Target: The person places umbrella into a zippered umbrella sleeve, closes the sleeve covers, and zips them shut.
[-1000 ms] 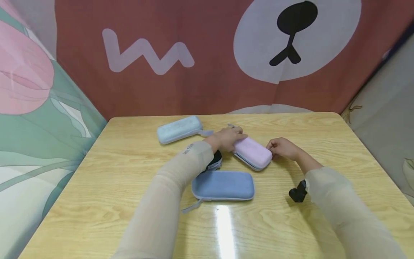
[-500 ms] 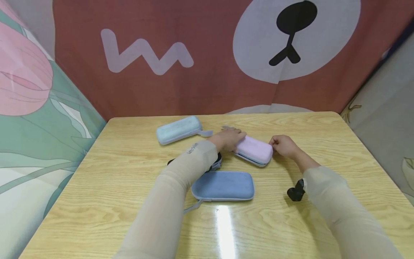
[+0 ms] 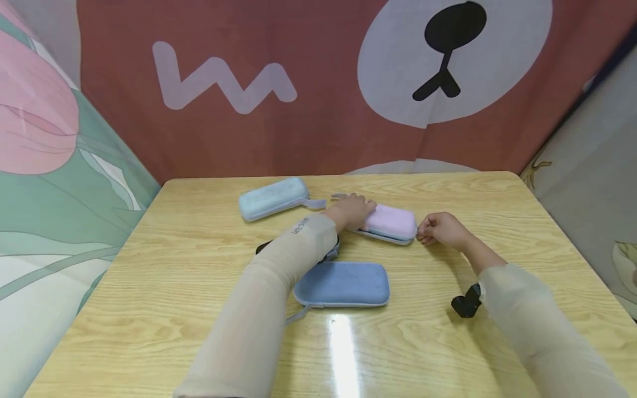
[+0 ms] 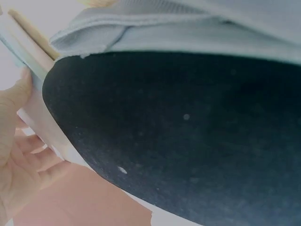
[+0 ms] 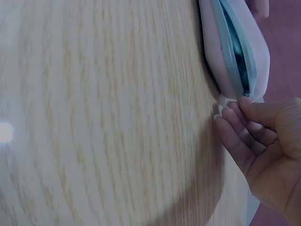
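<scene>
A pink zippered case (image 3: 393, 222) lies toward the back of the table in the head view. My left hand (image 3: 354, 211) holds its left end, thumb on one side and fingers on the other in the left wrist view. At the opposite end, my right hand (image 3: 442, 229) pinches the zipper pull with thumb and fingertips. The right wrist view shows the zipper (image 5: 237, 52) parted along the near side, with a dark green inside. Under my left forearm sits a black case (image 4: 178, 127) with grey trim, partly hidden in the head view.
A blue case (image 3: 342, 284) lies in front of the pink one, its strap toward the left. Back left is a light blue case (image 3: 273, 199). A black device (image 3: 466, 302) sits at my right wrist. A printed curtain (image 3: 318, 138) hangs behind the wooden table (image 3: 164, 287).
The pink case has shifted slightly left and turned, its right end moving away from me. My left hand moved with it. My right hand stays at the zipper end.
</scene>
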`<move>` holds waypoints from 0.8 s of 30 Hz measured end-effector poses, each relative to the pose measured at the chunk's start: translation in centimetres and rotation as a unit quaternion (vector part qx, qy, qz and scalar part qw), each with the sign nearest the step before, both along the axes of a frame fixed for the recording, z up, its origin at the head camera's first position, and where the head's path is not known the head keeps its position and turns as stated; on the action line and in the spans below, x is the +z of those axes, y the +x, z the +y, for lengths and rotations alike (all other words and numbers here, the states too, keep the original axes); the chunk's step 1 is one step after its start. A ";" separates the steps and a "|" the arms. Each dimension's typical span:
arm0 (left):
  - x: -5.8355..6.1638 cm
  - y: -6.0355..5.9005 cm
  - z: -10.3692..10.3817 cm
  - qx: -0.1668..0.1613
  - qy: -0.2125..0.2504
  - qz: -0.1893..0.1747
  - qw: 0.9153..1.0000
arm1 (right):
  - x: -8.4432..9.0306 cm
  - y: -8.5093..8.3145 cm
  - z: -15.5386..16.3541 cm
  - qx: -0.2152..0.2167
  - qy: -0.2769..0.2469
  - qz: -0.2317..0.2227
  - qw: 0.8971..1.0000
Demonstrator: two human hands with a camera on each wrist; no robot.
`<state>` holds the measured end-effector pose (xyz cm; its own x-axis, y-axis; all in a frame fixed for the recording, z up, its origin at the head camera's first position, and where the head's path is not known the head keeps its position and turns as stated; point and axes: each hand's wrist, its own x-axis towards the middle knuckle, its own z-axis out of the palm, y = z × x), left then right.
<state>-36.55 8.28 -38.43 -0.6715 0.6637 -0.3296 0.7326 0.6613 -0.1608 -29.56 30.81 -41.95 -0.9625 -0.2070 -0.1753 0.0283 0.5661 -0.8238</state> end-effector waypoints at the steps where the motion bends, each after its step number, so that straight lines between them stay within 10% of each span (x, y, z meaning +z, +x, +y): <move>1: 0.0 0.0 0.0 0.002 -0.002 0.005 1.000 | 0.0 0.1 0.0 0.003 -0.004 -0.002 1.000; 24: 0.0 0.3 0.6 0.039 -0.018 0.026 0.999 | 0.5 0.5 -1.6 0.015 0.005 -0.001 1.000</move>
<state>-36.22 8.85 -38.45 -0.7373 0.5978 -0.3146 0.6695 0.7089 -0.2220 -29.01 29.23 -41.49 -0.9558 -0.2332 -0.1791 0.0128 0.5755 -0.8177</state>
